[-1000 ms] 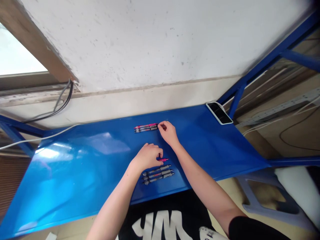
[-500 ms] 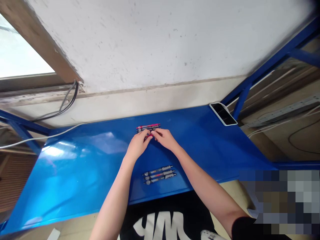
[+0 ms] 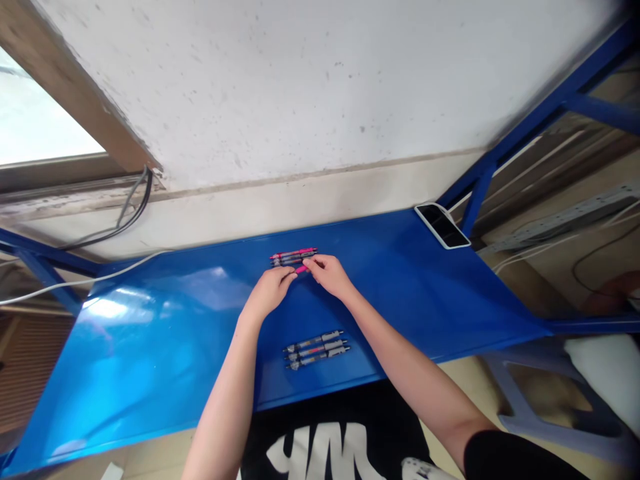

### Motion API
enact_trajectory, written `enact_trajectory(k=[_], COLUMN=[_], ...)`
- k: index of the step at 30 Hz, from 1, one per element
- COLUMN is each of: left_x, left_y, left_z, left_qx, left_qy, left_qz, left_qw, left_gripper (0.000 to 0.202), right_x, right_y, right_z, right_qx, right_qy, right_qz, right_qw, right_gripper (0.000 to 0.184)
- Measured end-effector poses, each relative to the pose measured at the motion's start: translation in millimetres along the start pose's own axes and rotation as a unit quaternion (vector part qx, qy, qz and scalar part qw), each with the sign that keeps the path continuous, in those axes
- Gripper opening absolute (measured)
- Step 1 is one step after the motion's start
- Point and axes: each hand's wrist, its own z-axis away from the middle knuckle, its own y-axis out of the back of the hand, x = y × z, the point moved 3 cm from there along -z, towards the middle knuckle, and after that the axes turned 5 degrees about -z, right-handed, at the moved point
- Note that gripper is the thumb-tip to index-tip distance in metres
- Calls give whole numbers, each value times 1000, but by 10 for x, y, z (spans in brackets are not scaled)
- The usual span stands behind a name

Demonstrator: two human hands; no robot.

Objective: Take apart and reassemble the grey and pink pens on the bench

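Between my two hands is a pink pen [image 3: 301, 269], pinched at one end by my left hand [image 3: 273, 287] and at the other by my right hand [image 3: 330, 275]. My fingers cover both of its ends. Just beyond them, a row of pens [image 3: 294, 255] lies side by side, the farthest one pink and the others dark; my hands partly hide the nearer ones. Closer to my body, three grey pens [image 3: 317, 350] with clear barrels lie parallel on the blue table [image 3: 400, 300].
A white-framed phone [image 3: 443, 225] lies at the table's back right corner. A white cable [image 3: 120, 268] crosses the back left. Blue metal frame bars [image 3: 477, 200] stand at both sides, with a wall behind. A grey plastic stool [image 3: 555, 427] is at lower right.
My hands have drawn slightly apart, the left one moving left, so more of the pink pen shows between them. The view has shifted a little. The other pens lie as before.
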Motion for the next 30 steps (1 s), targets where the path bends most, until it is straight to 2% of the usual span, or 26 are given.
enact_trajectory(k=[4,9,14,17,19,21,23,25,30], left_x=[6,-48,-25,13,24,25,13,-6,-35], left_y=[46,89,76,39,27,29,36,40,25], left_z=[11,23,15,8,5,2,-2,-6,-14], left_qx=[-25,-45,-4,3,4,8,9,4,-7], left_qy=[15,35,26,12,10,8,12,15,7], left_qz=[17,45,41,32,26,19,6,-7,16], left_qw=[999,997,999,999,1000,1000,1000,1000,1000], left_gripper=[26,32,28,28,27,24,20,18,23], right_x=[-12,-17,5,36,53,48,24,-4,-64], right_y=[-28,-67,-108,-91,-56,-31,-29,-37,-69], right_z=[18,37,20,0,-6,-3,4,11,13], right_qx=[-18,-32,-51,-19,20,28,6,-16,-33], right_qy=[5,38,54,44,23,9,11,18,53], right_qz=[9,0,-53,-65,-34,2,4,-29,-81], right_qw=[1000,999,996,997,999,1000,1000,999,995], right_gripper=[37,21,16,29,25,28,29,21,15])
